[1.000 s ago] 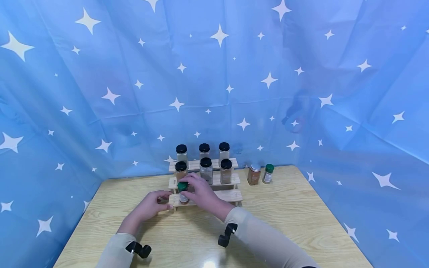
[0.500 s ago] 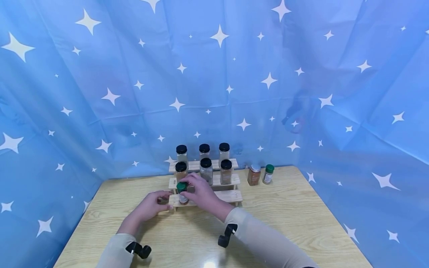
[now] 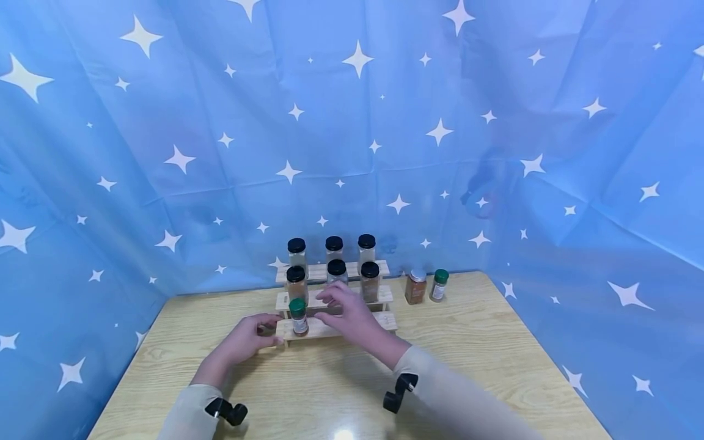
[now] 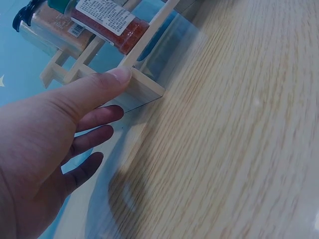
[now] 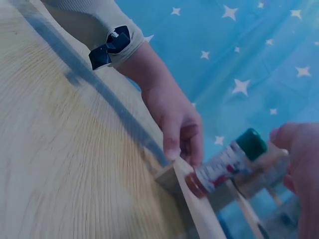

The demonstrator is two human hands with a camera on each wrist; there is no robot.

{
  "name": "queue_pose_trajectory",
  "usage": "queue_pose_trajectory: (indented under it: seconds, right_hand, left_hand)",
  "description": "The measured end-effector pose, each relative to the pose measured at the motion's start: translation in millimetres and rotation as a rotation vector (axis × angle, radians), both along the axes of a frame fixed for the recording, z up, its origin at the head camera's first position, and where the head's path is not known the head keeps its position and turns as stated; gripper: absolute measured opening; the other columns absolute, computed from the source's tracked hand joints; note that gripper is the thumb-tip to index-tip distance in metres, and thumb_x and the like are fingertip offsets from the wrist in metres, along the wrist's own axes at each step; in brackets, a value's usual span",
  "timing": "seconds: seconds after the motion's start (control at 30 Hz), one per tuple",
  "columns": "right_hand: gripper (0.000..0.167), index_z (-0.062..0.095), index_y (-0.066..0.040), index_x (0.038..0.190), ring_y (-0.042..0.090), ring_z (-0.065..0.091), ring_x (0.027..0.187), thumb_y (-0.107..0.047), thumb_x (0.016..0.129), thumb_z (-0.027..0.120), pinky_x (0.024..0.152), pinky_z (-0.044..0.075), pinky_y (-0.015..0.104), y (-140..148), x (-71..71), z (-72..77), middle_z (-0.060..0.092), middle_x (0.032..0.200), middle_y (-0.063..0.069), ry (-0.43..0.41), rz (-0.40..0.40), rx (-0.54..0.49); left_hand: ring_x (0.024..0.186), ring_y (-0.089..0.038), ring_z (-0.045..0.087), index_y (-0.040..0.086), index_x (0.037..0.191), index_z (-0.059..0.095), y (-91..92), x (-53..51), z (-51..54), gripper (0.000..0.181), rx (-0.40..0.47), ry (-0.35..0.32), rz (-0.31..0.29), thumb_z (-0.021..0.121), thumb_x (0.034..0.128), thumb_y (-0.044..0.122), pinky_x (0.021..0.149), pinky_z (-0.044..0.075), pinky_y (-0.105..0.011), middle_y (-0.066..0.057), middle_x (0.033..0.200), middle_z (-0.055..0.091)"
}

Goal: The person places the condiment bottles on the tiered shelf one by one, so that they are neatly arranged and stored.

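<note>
A three-step wooden spice rack stands on the table. My left hand grips its left end; in the left wrist view the thumb presses on the front corner, with the other fingers below and behind. On the left of the lowest step stands a small spice jar with a green cap, upright and with red contents low in it. My right hand is just right of this jar, apart from it, fingers loosely bent and holding nothing. In the right wrist view only part of the right hand shows.
Several black-capped jars fill the middle and top steps. Right of the rack, on the table, stand a reddish-brown jar with a pale cap and another green-capped jar. A blue star-patterned curtain hangs behind.
My right hand has let go of the green-capped jar and moved to the right. The jar now stands by itself on the lowest step. The left hand stays at the rack's end.
</note>
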State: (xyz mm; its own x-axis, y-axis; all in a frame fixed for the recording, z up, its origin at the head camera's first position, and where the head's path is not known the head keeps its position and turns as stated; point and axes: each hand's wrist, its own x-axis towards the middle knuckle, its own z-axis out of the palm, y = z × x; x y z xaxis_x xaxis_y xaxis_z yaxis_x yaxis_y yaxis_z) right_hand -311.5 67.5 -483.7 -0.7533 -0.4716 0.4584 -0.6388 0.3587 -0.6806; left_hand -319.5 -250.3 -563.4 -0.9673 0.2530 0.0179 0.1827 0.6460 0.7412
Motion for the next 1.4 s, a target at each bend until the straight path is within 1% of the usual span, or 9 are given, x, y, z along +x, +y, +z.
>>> queue_pose_trajectory:
  seconds: [0.13, 0.27, 0.47, 0.73, 0.9, 1.07, 1.13, 1.3, 1.4]
  right_hand:
    - [0.033, 0.074, -0.005, 0.127, 0.034, 0.074, 0.108, -0.006, 0.097, 0.087, 0.096, 0.065, 0.036, 28, 1.7, 0.8, 0.069, 0.122, 0.01, 0.021, -0.035, -0.02]
    - [0.03, 0.076, -0.005, 0.124, 0.03, 0.074, 0.104, -0.005, 0.096, 0.087, 0.093, 0.066, 0.042, 57, 0.8, 1.9, 0.069, 0.12, 0.008, 0.045, -0.076, -0.062]
    - [0.025, 0.076, -0.004, 0.119, 0.025, 0.072, 0.103, -0.005, 0.096, 0.087, 0.088, 0.066, 0.044, 97, -5.0, 3.5, 0.07, 0.117, 0.006, 0.089, -0.196, -0.085]
    - [0.028, 0.072, -0.009, 0.124, 0.022, 0.068, 0.097, -0.007, 0.099, 0.084, 0.082, 0.062, 0.028, 146, -16.3, -0.3, 0.069, 0.115, 0.011, 0.001, -0.358, -0.191]
    - [0.029, 0.072, -0.006, 0.126, 0.026, 0.069, 0.099, -0.005, 0.1, 0.083, 0.082, 0.059, 0.025, 173, -25.7, -4.4, 0.067, 0.118, 0.021, -0.009, -0.433, -0.193]
    - [0.029, 0.071, -0.003, 0.127, 0.028, 0.068, 0.101, -0.006, 0.101, 0.082, 0.085, 0.057, 0.021, 193, -31.7, -6.6, 0.066, 0.121, 0.02, 0.003, -0.493, -0.162]
    - [0.03, 0.07, -0.003, 0.128, 0.032, 0.068, 0.104, -0.007, 0.101, 0.082, 0.087, 0.059, 0.026, 200, -33.5, -7.0, 0.066, 0.122, 0.02, 0.008, -0.509, -0.146]
    - [0.035, 0.067, -0.001, 0.133, 0.043, 0.066, 0.114, -0.008, 0.102, 0.081, 0.095, 0.06, 0.051, 216, -40.1, -7.9, 0.063, 0.127, 0.019, -0.012, -0.547, -0.106]
    - [0.039, 0.064, 0.002, 0.137, 0.045, 0.064, 0.12, -0.009, 0.103, 0.08, 0.098, 0.058, 0.057, 224, -45.2, -10.1, 0.061, 0.132, 0.022, -0.025, -0.567, -0.07]
  left_hand:
    - [0.124, -0.028, 0.068, 0.015, 0.144, 0.073, 0.0, 0.6, 0.0, 0.057, 0.001, -0.002, 0.004, 0.092, 0.0937, 0.034, 0.108, 0.057, -0.056, -0.004, 0.129, 0.075]
    - [0.124, -0.028, 0.068, 0.015, 0.144, 0.073, 0.3, 1.1, 1.3, 0.057, 0.002, -0.005, 0.004, 0.092, 0.0939, 0.033, 0.108, 0.057, -0.056, -0.004, 0.129, 0.075]
    - [0.124, -0.028, 0.068, 0.015, 0.144, 0.073, 1.0, 1.2, 3.3, 0.056, 0.008, -0.009, 0.003, 0.092, 0.0939, 0.031, 0.109, 0.056, -0.057, -0.003, 0.129, 0.075]
    - [0.122, -0.027, 0.068, 0.014, 0.144, 0.073, 1.5, 1.1, 4.7, 0.056, 0.003, -0.003, -0.004, 0.092, 0.0941, 0.03, 0.108, 0.057, -0.056, -0.003, 0.128, 0.075]
    - [0.123, -0.027, 0.068, 0.014, 0.145, 0.073, 1.6, 2.0, 3.6, 0.056, 0.003, -0.008, 0.004, 0.092, 0.0939, 0.03, 0.108, 0.056, -0.056, -0.003, 0.128, 0.075]
    - [0.123, -0.028, 0.068, 0.015, 0.144, 0.073, 2.0, 3.0, 3.5, 0.056, 0.002, -0.012, 0.013, 0.092, 0.0938, 0.029, 0.108, 0.056, -0.057, -0.003, 0.129, 0.075]
    - [0.124, -0.028, 0.068, 0.015, 0.145, 0.073, 1.9, 2.8, 3.3, 0.056, 0.004, -0.014, 0.016, 0.092, 0.0939, 0.028, 0.109, 0.056, -0.057, -0.003, 0.129, 0.075]
    - [0.124, -0.028, 0.068, 0.015, 0.145, 0.073, 1.7, 3.0, 4.0, 0.056, 0.001, -0.014, 0.011, 0.092, 0.0939, 0.029, 0.109, 0.056, -0.057, -0.003, 0.129, 0.075]
    - [0.123, -0.03, 0.068, 0.014, 0.145, 0.072, 1.7, 3.9, 5.3, 0.057, -0.009, -0.008, -0.001, 0.092, 0.094, 0.031, 0.108, 0.057, -0.058, -0.004, 0.129, 0.075]
